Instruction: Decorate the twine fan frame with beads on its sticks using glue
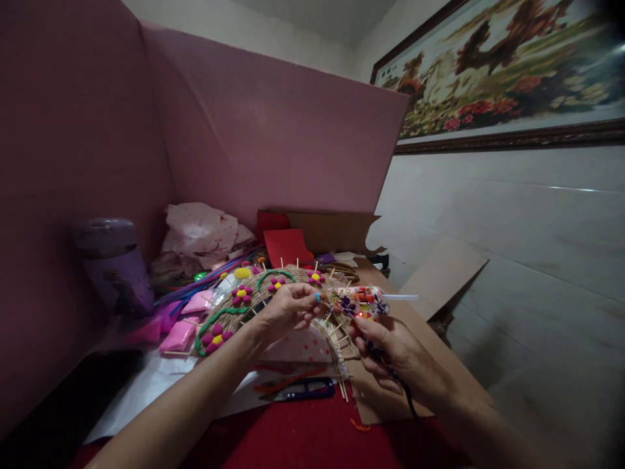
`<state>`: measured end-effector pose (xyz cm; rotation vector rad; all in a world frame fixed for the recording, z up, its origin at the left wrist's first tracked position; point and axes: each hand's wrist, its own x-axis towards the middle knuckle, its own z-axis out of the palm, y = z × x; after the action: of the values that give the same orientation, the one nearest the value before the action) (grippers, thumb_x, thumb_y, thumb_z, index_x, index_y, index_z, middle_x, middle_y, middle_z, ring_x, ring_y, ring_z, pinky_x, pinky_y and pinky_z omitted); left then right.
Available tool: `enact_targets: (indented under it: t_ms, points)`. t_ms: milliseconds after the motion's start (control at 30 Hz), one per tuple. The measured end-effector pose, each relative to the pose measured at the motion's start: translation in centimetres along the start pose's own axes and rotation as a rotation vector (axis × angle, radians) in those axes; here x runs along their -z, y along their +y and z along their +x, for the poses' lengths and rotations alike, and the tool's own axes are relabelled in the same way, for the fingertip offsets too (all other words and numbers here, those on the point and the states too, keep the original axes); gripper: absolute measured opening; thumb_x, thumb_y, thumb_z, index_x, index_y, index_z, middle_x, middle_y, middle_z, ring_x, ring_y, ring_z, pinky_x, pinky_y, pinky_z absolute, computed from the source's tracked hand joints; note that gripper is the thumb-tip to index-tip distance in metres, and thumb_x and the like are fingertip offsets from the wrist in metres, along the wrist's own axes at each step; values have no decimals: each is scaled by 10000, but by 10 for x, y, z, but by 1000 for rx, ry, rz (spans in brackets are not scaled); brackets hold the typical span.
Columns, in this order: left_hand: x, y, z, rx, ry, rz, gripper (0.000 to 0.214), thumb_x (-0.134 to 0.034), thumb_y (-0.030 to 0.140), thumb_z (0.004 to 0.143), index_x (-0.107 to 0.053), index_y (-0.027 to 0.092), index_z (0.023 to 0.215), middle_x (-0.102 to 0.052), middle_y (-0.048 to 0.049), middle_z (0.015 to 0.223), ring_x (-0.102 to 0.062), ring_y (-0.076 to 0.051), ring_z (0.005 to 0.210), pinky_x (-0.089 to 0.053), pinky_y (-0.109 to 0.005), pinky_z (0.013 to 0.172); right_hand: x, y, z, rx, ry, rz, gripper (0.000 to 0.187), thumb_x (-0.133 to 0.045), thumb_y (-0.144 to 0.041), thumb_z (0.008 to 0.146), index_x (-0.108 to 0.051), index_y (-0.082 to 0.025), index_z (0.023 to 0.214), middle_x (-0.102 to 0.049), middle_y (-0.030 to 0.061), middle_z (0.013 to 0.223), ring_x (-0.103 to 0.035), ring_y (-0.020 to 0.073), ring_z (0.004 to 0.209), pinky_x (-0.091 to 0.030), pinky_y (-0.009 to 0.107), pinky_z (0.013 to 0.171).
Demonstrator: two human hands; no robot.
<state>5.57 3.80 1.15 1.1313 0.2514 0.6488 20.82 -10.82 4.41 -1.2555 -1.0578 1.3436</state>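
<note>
1. Right hand (398,352) on the right side of the view, fingers wrapped round the handle of a flower-patterned glue gun (364,296); a firm, closed hold, with a red light glowing just above the thumb.
2. Left hand (290,309) comes in from the other side, thumb and fingertips drawn together in a close pinch; between them sits a small blue piece (318,298), right by the gun's front end; too small to tell exactly what it is.
3. The gun lies almost level above the work, front towards the left hand; a clear stick (400,298) juts from its rear, and a dark cord (409,398) drops below the right hand.
4. Beneath and behind the hands, here's the woven twine piece (301,277), curved, bristling with pale sticks; magenta flowers (217,339) with yellow centres dot it, and green cord (222,317) winds along the left part.
5. Nearer the person, blue-handled snips (310,389) rest below the left hand; red cloth (293,436) spreads in front, brown cardboard (385,397) lies under the right hand.
6. Over on the left, pink packets (180,334) sit beside the weaving; farther out stands a purple tumbler (117,273), with a crumpled pale-pink cloth (202,228) behind.
</note>
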Motion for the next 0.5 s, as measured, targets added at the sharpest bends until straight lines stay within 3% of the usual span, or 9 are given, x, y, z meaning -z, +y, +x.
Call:
enact_targets:
  t_ms: [333, 500]
  points:
    - [-5, 5, -2, -1, 33, 15, 216, -691, 250, 667, -535, 102, 693, -556, -2, 567, -413, -28, 359, -244, -137, 302, 0, 3, 1, -21, 43, -26, 386, -535, -543, 764, -487, -163, 716, -411, -57, 558, -310, 27, 383, -221, 148, 326]
    - [-5, 5, -2, 10, 33, 8, 222, -689, 255, 672, -530, 104, 705, -566, -10, 582, -431, -31, 369, -256, -133, 307, -1, 4, 3, 37, 32, -41, 362, -519, -516, 789, -484, -166, 706, -407, -56, 546, -310, 28, 383, -221, 150, 332]
